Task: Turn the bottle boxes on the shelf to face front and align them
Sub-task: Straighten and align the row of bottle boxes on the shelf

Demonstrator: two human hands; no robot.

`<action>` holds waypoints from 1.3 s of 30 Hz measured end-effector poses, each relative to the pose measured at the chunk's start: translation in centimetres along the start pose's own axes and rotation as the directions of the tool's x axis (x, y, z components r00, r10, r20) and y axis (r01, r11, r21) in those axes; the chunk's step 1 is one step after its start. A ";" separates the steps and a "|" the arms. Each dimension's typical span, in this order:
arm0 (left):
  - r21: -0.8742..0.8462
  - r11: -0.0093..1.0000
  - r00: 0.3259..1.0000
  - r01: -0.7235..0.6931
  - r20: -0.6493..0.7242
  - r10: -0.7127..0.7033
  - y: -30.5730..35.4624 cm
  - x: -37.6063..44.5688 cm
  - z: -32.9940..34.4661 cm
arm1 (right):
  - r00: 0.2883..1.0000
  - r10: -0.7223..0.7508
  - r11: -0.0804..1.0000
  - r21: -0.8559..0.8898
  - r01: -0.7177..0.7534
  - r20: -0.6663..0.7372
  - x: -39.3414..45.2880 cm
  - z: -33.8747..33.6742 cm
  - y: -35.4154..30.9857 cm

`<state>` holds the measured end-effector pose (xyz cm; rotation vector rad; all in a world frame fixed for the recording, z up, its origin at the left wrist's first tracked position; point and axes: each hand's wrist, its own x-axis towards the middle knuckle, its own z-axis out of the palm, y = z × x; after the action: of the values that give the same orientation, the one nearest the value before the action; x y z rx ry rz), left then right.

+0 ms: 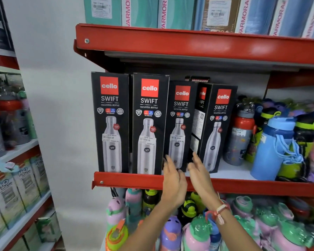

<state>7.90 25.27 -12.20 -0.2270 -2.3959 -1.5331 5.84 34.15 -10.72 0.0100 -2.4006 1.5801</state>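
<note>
Head view: standing four across on the middle shelf (127, 177), black Cello Swift bottle boxes, with the job looking roughly half done. Sitting square to the front at the shelf's red lip, the first box (110, 122) and the second box (149, 124), side by side with faces in line. Lagging behind them, to the right of the second box, the third box (179, 124): facing front, yet set further back from the lip. Turning away, further right again, the fourth box (218, 127), angled so that its printed side panel is showing beside its front, and likewise set back.

Reaching in at the foot of the third box, the left hand (173, 180), fingers spread and open, fingertips at or just short of the box's lower left edge, gripping nothing; contact too close to call. Hovering just right of the third box, in the gap before the fourth, the right hand (200, 173), also open and flat, holding nothing, a red and white thread band at its wrist.

Remaining, by the look of it: drawing the third box forward to the lip, swinging the fourth square and closing it up against its neighbour. Crowding the shelf beyond the fourth box, loose coloured bottles (272, 147), leaving little room to the right.
</note>
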 end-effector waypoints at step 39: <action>0.198 0.980 0.996 -0.014 0.090 -0.004 3.9 1.8 8.2 | 0.993 -0.115 0.988 -0.108 0.114 0.003 4.2 -8.8 4.4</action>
<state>6.01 34.29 -11.45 -0.2633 -2.5945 -1.2953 3.00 44.52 -10.47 0.1223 -2.4327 1.3978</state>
